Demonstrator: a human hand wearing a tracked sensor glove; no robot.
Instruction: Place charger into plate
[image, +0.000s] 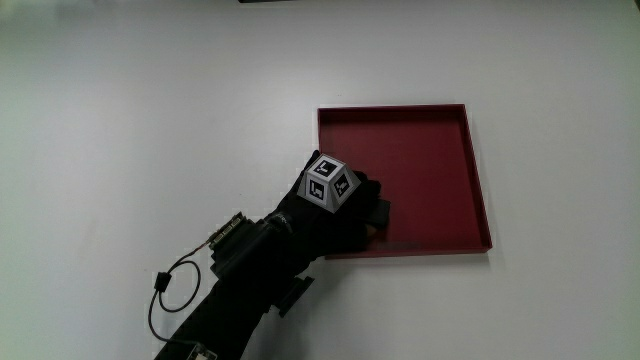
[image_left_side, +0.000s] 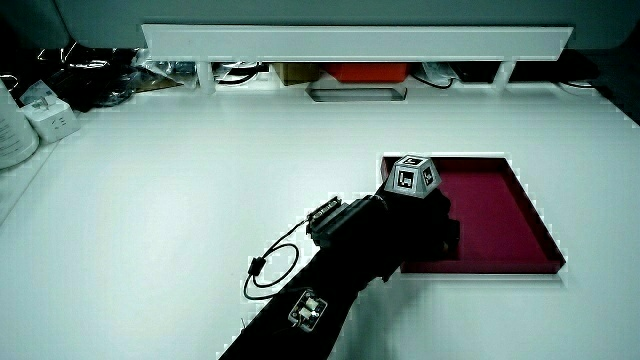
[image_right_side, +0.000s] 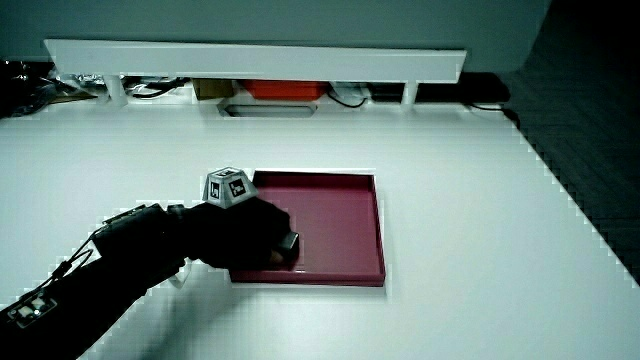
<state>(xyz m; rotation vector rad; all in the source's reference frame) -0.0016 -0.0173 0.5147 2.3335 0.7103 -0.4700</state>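
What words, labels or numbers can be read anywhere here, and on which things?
None readable.
Small patterned cube on the black gloved hand: black-and-white marker patterns, no words.
Square dark red plate: no writing.
Items by the low white partition: too small to read.

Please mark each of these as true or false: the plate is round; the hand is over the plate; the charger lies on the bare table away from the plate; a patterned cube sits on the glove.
1. The plate is round. False: it is a square red tray with low walls.
2. The hand is over the plate's corner nearest the person. True.
3. The charger lies on the bare table. False: the hand holds it over the plate.
4. A patterned cube sits on the glove. True.
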